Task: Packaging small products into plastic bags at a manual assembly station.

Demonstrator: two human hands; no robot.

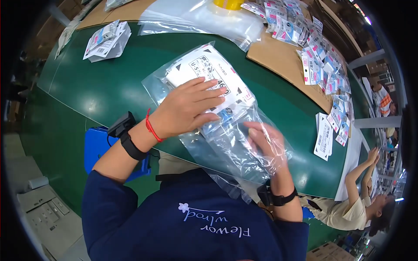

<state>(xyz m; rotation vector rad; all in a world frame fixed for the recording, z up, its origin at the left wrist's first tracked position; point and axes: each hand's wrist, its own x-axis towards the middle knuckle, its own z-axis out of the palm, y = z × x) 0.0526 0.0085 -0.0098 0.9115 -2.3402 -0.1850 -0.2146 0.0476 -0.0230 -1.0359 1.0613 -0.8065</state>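
A clear plastic bag [235, 150] lies on the green table [109, 87], with white packaged items [198, 65] stacked in its far end. My left hand [189, 106] rests flat on top of the bag, pressing down on the packages, fingers spread. My right hand [267, 141] is inside or under the bag's open near end, seen through the film, holding the plastic. A red string and a black wristband circle my left wrist; a black band is on my right wrist.
A pile of empty clear bags [204, 19] and a yellow tape roll [228, 3] sit at the far edge. Several small carded packets [315, 61] spread over brown cardboard [278, 58] at right. More white packets [106, 39] lie at left. Another person [361, 204] works at lower right.
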